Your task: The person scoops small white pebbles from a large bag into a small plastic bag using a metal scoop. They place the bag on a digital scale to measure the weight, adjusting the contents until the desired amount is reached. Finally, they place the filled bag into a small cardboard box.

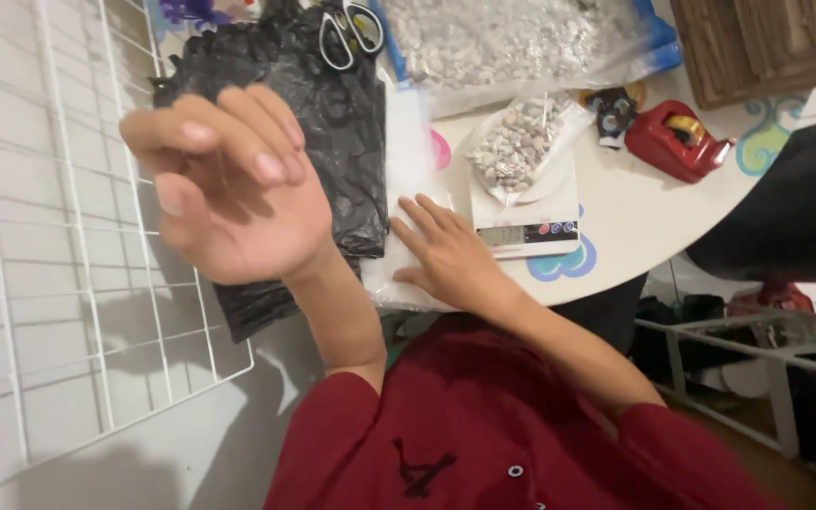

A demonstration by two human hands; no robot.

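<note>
A person's right hand (450, 257) lies open and flat, gripping nothing, on clear plastic bags (408, 161) at the table (635, 217) edge, a firm press likely steadying them. The left hand (229, 184) hangs empty and loosely curled at nine o'clock over a black bag (332, 113). A scale (531, 227) crowds three o'clock.

pebble bag (519, 144) on scale (528, 219), tape dispenser (677, 140) right
</note>
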